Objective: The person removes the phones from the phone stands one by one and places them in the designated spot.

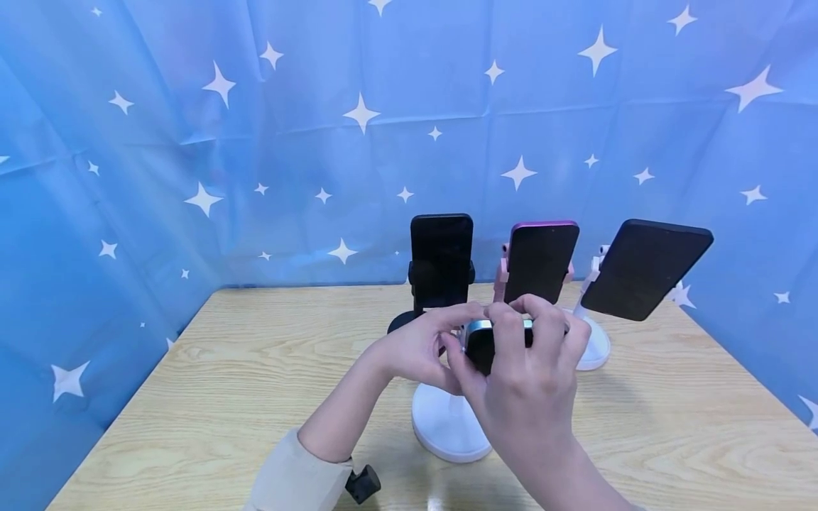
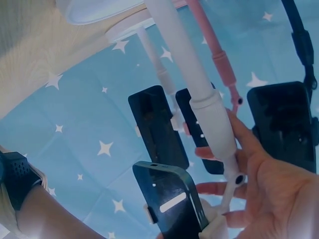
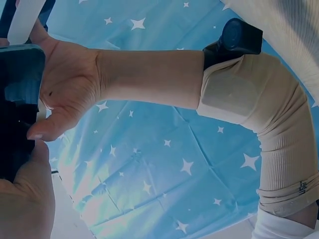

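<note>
A smartphone [image 1: 479, 349] with a pale blue metal edge sits tilted in the clamp of a white phone stand [image 1: 441, 433]. My left hand [image 1: 418, 353] holds the stand's upper neck, its fingers passing behind the white pole [image 2: 212, 124] in the left wrist view. In the right wrist view, the left thumb lies beside the clamp. My right hand [image 1: 533, 372] grips the smartphone from the right, fingers over its top edge and thumb along its near side. That hand hides much of the screen in the head view.
Behind stand a black phone [image 1: 441, 259] on a black stand, a pink-edged phone [image 1: 542, 261] on a pink stand, and a large dark phone [image 1: 647, 270] on another white stand [image 1: 594, 348]. They share a wooden table [image 1: 255, 369] before a blue starred cloth [image 1: 287, 156].
</note>
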`<state>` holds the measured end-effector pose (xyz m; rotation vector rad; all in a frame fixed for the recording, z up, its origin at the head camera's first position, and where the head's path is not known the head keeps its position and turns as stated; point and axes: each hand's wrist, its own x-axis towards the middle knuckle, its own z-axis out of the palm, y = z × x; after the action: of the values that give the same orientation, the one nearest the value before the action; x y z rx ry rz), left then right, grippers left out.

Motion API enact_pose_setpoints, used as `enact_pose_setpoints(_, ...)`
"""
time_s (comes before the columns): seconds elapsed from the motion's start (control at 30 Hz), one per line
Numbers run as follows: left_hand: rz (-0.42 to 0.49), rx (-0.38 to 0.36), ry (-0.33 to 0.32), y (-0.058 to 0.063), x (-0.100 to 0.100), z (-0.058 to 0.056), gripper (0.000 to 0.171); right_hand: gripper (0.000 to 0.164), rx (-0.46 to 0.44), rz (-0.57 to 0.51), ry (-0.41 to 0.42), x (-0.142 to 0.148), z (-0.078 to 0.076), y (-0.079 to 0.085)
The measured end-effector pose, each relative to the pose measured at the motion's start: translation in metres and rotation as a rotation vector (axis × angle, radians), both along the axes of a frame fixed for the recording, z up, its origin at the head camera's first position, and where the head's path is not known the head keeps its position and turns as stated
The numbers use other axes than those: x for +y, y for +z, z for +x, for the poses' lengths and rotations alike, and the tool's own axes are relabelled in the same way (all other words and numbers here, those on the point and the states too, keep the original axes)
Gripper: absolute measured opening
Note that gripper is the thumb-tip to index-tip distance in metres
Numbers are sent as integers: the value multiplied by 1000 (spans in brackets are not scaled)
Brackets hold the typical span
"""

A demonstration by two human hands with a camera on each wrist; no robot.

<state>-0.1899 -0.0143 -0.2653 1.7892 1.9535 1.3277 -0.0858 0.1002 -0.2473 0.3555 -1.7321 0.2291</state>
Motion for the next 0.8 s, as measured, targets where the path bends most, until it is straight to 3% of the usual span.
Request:
enact_pose_setpoints(0.23,19,-105,-40,-2,1,-3,67,30,7,-4,7,0,-1,1)
enact_pose_setpoints(0.47,32,-81,-72,-2,2,-6,67,27,-35,1,-2,0,-1,1)
enact_pose_setpoints(0.8,31,-135,-155,-1,5,-9,68,27,-46,0,-5,0,-2,2)
